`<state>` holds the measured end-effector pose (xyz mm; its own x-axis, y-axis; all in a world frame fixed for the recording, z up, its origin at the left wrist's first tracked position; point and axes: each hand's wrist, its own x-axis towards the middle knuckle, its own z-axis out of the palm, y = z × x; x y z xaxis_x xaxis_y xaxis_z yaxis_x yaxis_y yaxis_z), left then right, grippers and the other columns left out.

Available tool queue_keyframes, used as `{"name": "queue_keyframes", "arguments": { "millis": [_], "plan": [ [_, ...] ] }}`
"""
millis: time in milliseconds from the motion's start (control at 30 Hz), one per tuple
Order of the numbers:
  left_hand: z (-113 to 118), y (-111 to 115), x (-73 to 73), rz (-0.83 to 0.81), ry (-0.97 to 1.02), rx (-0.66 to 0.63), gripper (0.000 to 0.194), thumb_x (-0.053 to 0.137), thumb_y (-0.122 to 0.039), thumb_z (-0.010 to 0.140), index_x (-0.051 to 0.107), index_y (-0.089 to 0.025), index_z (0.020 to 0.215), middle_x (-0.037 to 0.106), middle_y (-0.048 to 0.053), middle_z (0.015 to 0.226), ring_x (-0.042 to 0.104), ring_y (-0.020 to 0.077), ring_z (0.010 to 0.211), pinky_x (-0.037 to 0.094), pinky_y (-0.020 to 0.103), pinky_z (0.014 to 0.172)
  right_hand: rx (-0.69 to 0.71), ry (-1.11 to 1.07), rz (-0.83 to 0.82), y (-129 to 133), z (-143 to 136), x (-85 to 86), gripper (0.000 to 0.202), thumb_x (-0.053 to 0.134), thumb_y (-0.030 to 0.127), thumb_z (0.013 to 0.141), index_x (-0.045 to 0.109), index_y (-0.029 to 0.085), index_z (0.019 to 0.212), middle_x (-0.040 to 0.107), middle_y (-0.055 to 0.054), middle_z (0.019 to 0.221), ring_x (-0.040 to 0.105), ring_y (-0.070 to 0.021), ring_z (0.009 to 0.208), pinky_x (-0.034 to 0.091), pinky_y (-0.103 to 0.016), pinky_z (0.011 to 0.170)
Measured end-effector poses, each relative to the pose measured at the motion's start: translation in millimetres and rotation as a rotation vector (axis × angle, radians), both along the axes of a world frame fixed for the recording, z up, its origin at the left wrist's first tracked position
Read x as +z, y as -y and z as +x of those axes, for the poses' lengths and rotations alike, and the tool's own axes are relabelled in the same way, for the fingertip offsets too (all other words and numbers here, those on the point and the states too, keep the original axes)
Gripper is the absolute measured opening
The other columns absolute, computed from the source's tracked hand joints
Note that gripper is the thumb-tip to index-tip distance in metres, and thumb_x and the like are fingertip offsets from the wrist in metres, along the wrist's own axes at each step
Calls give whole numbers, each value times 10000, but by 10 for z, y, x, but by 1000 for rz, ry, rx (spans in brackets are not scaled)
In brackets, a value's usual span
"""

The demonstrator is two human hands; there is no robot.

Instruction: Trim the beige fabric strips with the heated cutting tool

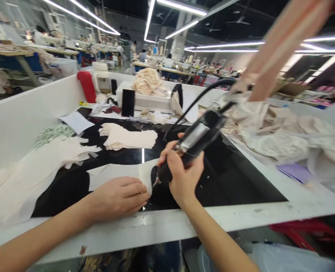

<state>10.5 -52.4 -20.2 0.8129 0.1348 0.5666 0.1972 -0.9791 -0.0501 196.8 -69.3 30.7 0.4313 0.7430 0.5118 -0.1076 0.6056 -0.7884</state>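
Observation:
My right hand [186,177] is wrapped round a black corded hand tool [204,139] with a silver label on its side. Its dark rounded end touches or hovers just over the right edge of a white fabric piece [113,175]; I cannot tell which. Pressing flat on the lower edge of that piece is my left hand [119,198], fingers stretched out and close together. Beneath both lies a glossy black work surface [226,181]. A stack of cream fabric pieces [130,138] rests just beyond the white piece.
Cut fabric [37,173] covers the table's left side. Fabric parts heap up at the right, near a purple piece [294,172]. A phone [128,102] leans on a white box [156,102] topped with cream fabric. The tool's cord [195,100] loops behind it.

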Motion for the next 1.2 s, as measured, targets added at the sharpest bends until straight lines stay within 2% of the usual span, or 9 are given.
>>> {"name": "queue_keyframes", "arguments": {
  "millis": [67,200,433,533,633,767,967,1067,1200],
  "plan": [
    [45,123,94,43,53,-125,250,490,-198,1147,735,-149,1149,800,40,968,758,148,926,650,260,962,-42,53,15,-83,-1,12,365,831,356,829,508,266,973,657,76,789,597,-94,589,550,-258,574],
    [268,429,275,-16,23,-238,268,467,-159,1141,731,-128,1173,800,65,1026,746,176,1001,635,278,935,-152,147,66,-220,3,41,352,819,401,840,512,276,959,639,67,775,603,-134,649,581,-326,670],
    [813,630,375,14,97,-80,244,483,-151,1128,708,-94,1203,766,82,1137,704,192,1139,578,309,1086,-325,223,103,-448,23,10,393,814,471,817,552,265,1025,685,34,825,636,-171,695,557,-338,686],
    [1063,640,360,147,103,52,262,458,-165,1117,709,-100,1088,744,93,1023,705,230,989,617,377,912,-369,223,81,-528,29,-12,432,803,514,815,561,253,1060,714,11,845,672,-197,723,575,-367,717],
    [1276,686,319,212,95,177,214,524,-170,1037,661,-151,874,665,74,841,639,244,784,566,392,679,-381,226,71,-563,27,-29,461,810,532,805,567,245,1073,724,2,854,693,-209,750,595,-383,747],
    [1454,805,241,170,107,297,101,632,-168,908,603,-180,811,601,50,777,588,247,735,536,390,659,-393,211,84,-563,8,-49,411,789,506,822,579,246,1060,717,27,839,683,-181,722,595,-345,721],
    [1526,914,71,31,224,209,114,648,-122,786,561,-195,774,571,20,752,557,213,709,486,348,640,-352,164,22,-534,-21,-77,402,794,497,782,576,246,1007,690,33,788,662,-182,696,577,-349,718],
    [1488,887,37,40,239,96,171,649,-130,821,522,-201,732,543,2,725,548,188,689,442,325,607,-324,147,-14,-528,-31,-67,424,800,512,761,570,249,1001,684,33,791,645,-182,692,567,-351,713],
    [1446,843,44,95,211,176,115,619,-111,886,583,-187,808,589,22,774,580,208,747,469,339,672,-310,148,-12,-541,-53,-21,414,807,508,767,564,258,990,665,54,780,621,-169,689,551,-339,719]
  ]
}}
